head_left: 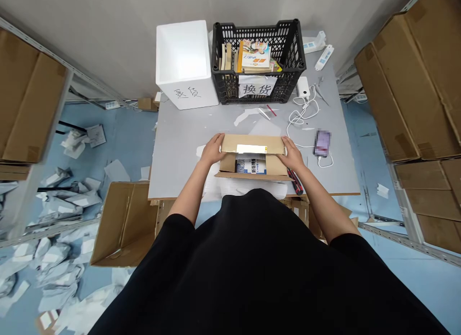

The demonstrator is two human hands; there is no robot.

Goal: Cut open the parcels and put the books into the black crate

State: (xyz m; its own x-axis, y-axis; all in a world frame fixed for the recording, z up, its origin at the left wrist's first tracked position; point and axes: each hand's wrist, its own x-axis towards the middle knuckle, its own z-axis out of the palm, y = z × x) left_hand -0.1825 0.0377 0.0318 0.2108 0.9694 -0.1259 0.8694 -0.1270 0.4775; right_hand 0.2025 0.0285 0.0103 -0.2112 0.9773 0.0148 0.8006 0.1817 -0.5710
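A small cardboard box [229, 143] lies on the table in front of me, its near side open with the flaps spread. Inside shows a blue-and-white printed item [252, 166], perhaps a book; most of it is hidden. My left hand [213, 150] grips the box's left end, and my right hand [292, 155] grips the right end, fingers bent over its edges. A pale label [251, 149] is on the top flap. Beside my right wrist lies a red-and-black hand tool [297, 185], partly covered. White wrapping [234, 187] sits under the box's near edge.
On the grey table [180, 148] stand a white bin [189, 92] and a black crate [259, 100] with books. A phone [322, 143] and white cables [304, 112] lie right. An open carton [122, 220] and several grey parcels [61, 258] are on the floor left.
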